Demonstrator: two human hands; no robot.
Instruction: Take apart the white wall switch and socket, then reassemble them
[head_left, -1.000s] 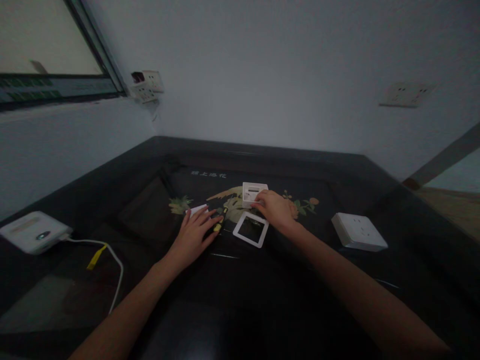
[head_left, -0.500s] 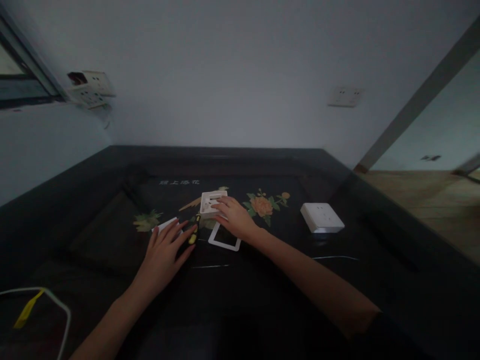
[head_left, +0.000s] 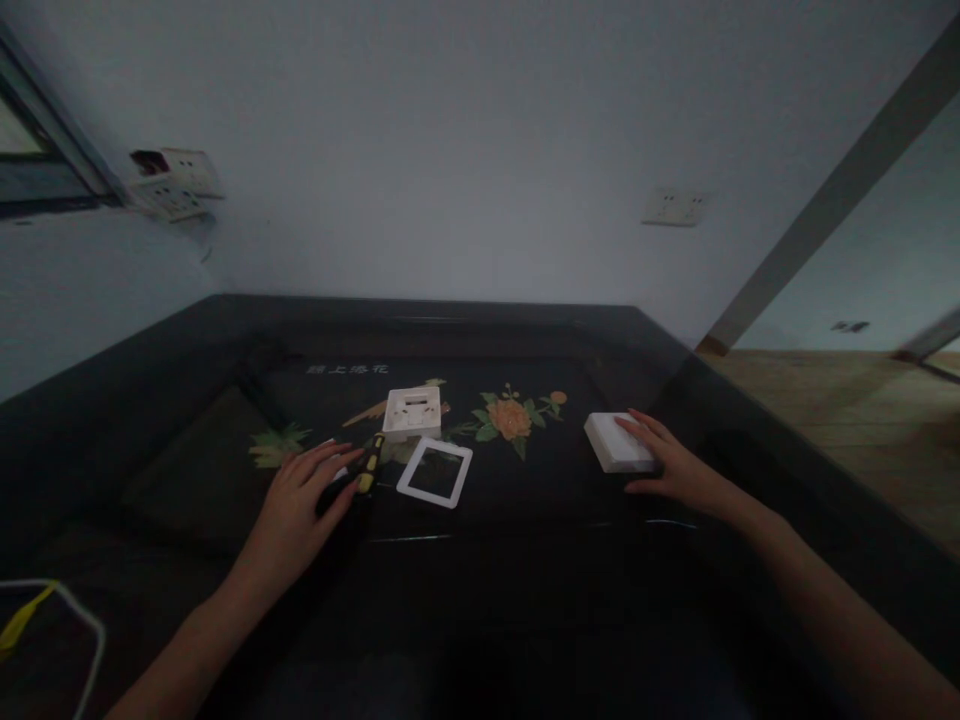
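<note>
My right hand (head_left: 671, 468) rests on a white wall socket (head_left: 613, 443) at the right of the dark table (head_left: 525, 560), fingers spread over its right side, thumb underneath at the front. My left hand (head_left: 296, 500) lies flat with fingers stretched over a small white plate, mostly hidden beneath it, its fingertips beside a black and yellow screwdriver (head_left: 367, 468). A white socket body (head_left: 412, 411) lies face down near the middle, with a white square frame (head_left: 435, 472) just in front of it.
The table top has a painted flower pattern (head_left: 510, 415) and white characters. A white cable with a yellow tag (head_left: 45, 610) lies at the near left. Sockets hang on the wall (head_left: 176, 180) at left and another (head_left: 673, 206) at right. Wooden floor shows beyond the right edge.
My right hand left the socket body in the middle and moved right onto the white wall socket. My left hand stayed by the screwdriver. The view panned to the right.
</note>
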